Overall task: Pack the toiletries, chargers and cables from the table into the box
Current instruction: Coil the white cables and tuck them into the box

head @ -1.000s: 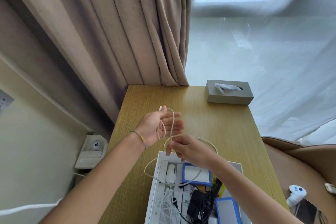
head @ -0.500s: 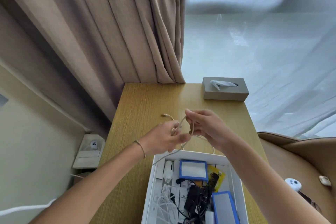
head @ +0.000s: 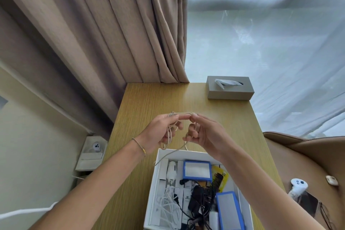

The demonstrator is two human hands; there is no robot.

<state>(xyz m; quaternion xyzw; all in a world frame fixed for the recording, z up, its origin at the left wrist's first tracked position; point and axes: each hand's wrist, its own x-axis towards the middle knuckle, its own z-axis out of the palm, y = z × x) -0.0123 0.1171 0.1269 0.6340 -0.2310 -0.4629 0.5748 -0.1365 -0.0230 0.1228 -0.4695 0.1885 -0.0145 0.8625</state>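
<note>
A thin beige cable stretches between both hands above the wooden table. My left hand holds several coiled loops of it. My right hand pinches the cable at its fingertips, close to the left hand. A loose tail of the cable hangs down over the rim of the white box. The box sits at the table's near edge and holds a white charger, two blue-framed cases, a yellow packet, and white and black cables.
A grey tissue box stands at the table's far right corner. Beige curtains hang behind the table. A brown armchair to the right carries a white controller. A small white stand is on the floor at left.
The right hand rose from the box rim to meet the left hand above the table. More cable is wound into loops at the left hand, and the hanging tail is shorter.
</note>
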